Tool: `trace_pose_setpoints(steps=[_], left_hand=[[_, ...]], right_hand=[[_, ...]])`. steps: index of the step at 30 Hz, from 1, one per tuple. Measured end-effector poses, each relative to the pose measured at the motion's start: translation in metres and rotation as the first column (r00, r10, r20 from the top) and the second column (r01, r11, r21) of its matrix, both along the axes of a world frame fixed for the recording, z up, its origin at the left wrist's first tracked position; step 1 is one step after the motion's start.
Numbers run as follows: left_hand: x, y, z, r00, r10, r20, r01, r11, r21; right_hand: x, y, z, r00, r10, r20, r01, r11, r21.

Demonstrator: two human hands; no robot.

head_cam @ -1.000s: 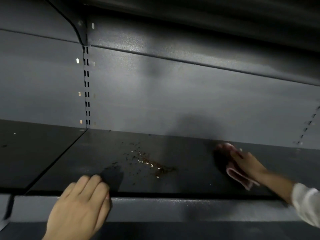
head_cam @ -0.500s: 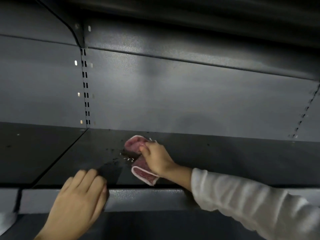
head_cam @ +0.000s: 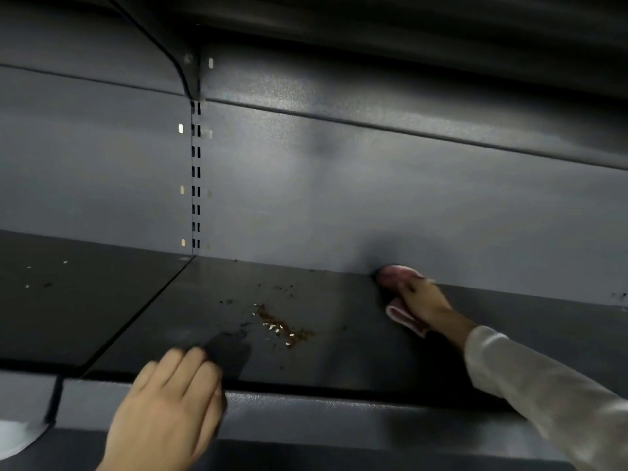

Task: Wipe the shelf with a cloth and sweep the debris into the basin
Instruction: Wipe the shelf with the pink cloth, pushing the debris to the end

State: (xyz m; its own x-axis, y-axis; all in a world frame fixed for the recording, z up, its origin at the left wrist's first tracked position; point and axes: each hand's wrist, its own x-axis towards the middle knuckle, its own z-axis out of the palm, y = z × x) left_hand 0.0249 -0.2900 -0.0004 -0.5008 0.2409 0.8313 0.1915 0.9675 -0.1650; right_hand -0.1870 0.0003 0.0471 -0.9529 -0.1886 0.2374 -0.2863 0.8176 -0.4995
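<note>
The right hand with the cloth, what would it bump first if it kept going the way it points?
Probably the back wall: the right hand and cloth already look right against it.

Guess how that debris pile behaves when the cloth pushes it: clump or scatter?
Probably scatters. The debris is loose flakes and pale grains, with stray specks already spread around it. It looks light and dry, so the cloth should slide it easily on the smooth shelf. Rounder grains may roll ahead.
</note>
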Motion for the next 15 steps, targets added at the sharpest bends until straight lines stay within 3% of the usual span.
trace_pose_setpoints(steps=[2, 5, 8, 11, 13, 15], left_hand=[[0.000, 0.000, -0.001, 1.000, 0.018, 0.003, -0.018, 1.000, 0.003], [0.000, -0.001, -0.001, 1.000, 0.006, -0.005, -0.006, 1.000, -0.003], [0.000, -0.003, -0.001, 1.000, -0.010, -0.015, 0.010, 1.000, -0.008], [0.001, -0.003, -0.001, 1.000, -0.008, 0.008, 0.008, 1.000, -0.003], [0.000, -0.002, -0.002, 1.000, 0.006, 0.001, -0.006, 1.000, 0.014], [-0.002, 0.000, -0.003, 1.000, 0.027, -0.015, -0.027, 1.000, 0.011]], right_hand=[[0.013, -0.037, -0.002, 0.985, 0.170, -0.022, -0.170, 0.985, 0.020], [0.033, -0.081, -0.006, 0.964, 0.265, -0.003, -0.264, 0.964, 0.041], [0.035, -0.088, -0.001, 0.942, 0.335, 0.003, -0.334, 0.940, -0.073], [0.008, -0.053, 0.008, 0.986, 0.151, -0.069, -0.162, 0.968, -0.194], [-0.014, -0.030, 0.006, 1.000, -0.008, -0.001, 0.008, 0.994, -0.112], [-0.028, -0.027, -0.001, 0.997, -0.053, 0.057, 0.054, 0.998, -0.019]])
